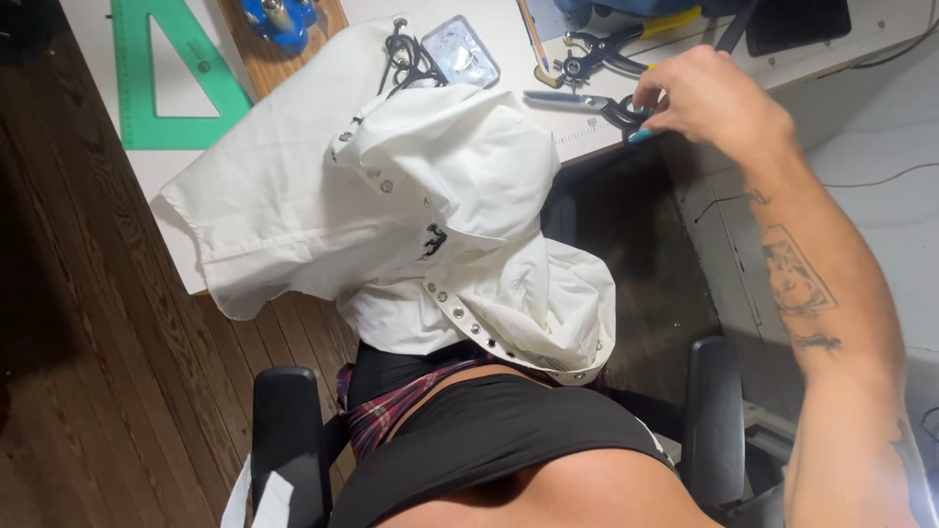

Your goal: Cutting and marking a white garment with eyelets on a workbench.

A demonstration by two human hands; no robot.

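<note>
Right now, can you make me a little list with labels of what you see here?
Right hand: gripping the handles of a tool with long metal jaws on the white table
Left hand: not in view
White garment: bunched up, draped from the table onto the lap, with metal snaps
Green triangle ruler: flat on the table
Hole punch pliers: lying behind the tool

One white garment [391, 205], one green set square [161, 73], two pliers-type tools [587, 101].

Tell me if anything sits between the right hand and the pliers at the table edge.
Nothing visible does. The right hand is already on the handles of the pliers at the edge of the white table; the white garment lies off to the side.
</note>
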